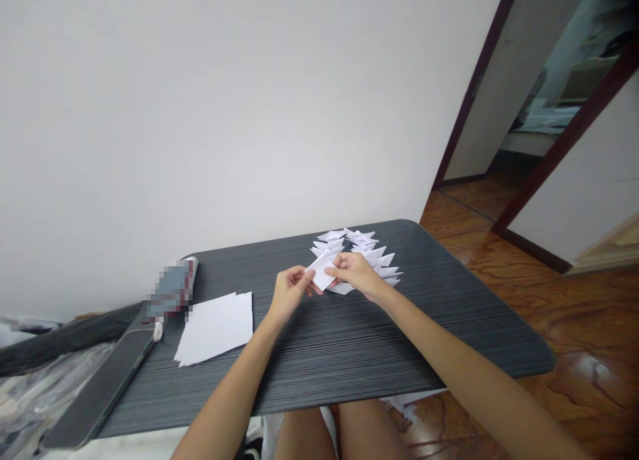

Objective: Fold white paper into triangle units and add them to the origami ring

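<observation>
L hand (292,290) + R hand (355,273) both pinched on paper (322,272) over table (349,353); folded bits (372,253) far side, sheets (217,327) left, tube (172,290) label blurred.

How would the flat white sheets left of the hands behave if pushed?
The sheets look thin and light, so they'd likely slide. Fanned edges suggest a loose stack, apt to splay. Lifted by a corner, they'd probably droop.
</observation>
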Demonstrator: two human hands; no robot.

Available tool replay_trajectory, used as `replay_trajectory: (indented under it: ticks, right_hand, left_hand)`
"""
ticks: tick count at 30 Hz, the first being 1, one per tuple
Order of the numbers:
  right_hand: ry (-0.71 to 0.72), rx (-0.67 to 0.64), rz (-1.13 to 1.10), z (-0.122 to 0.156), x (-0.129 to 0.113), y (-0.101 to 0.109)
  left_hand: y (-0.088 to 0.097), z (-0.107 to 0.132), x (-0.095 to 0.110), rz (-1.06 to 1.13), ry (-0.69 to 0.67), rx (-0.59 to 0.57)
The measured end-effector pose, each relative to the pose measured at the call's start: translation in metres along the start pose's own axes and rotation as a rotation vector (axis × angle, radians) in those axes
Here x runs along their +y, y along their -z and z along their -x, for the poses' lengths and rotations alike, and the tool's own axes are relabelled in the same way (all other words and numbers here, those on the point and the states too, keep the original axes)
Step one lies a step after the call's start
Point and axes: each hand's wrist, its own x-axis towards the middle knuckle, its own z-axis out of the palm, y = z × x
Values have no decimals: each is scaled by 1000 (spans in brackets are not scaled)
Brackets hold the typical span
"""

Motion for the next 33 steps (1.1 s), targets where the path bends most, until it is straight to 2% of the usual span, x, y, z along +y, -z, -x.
replay_trajectory:
  ticks: [6,11,15,19,21,23,26,29,33]
  right_hand:
    - [35,-1,21,-1,4,1]
    - [49,63,-25,-3,11,0]
    - [51,95,-102,-4,12,-2]
    - [20,149,-202,-4,9,-4]
    - [3,160,-252,-4,7,-5]
    - [-15,161,-304,-3,7,-6]
    - [-35,134,-383,-2,6,-10]
    - [-43,54,-428,1,6,-13]
    - [-31,-66,-422,1,4,-13]
  left_hand:
    - [0,0,-1,29,-3,74]
    - [-7,2,-2,73,66,-52]
    - [-11,4,-2,88,78,-60]
    - [-11,4,-1,104,100,-146]
    - [-9,4,-1,53,91,-121]
    - [-6,5,0,-42,18,-33]
    - [-3,6,3,-222,-196,69]
    - [-2,8,6,-358,-349,24]
    - [1,6,3,-320,-409,24]
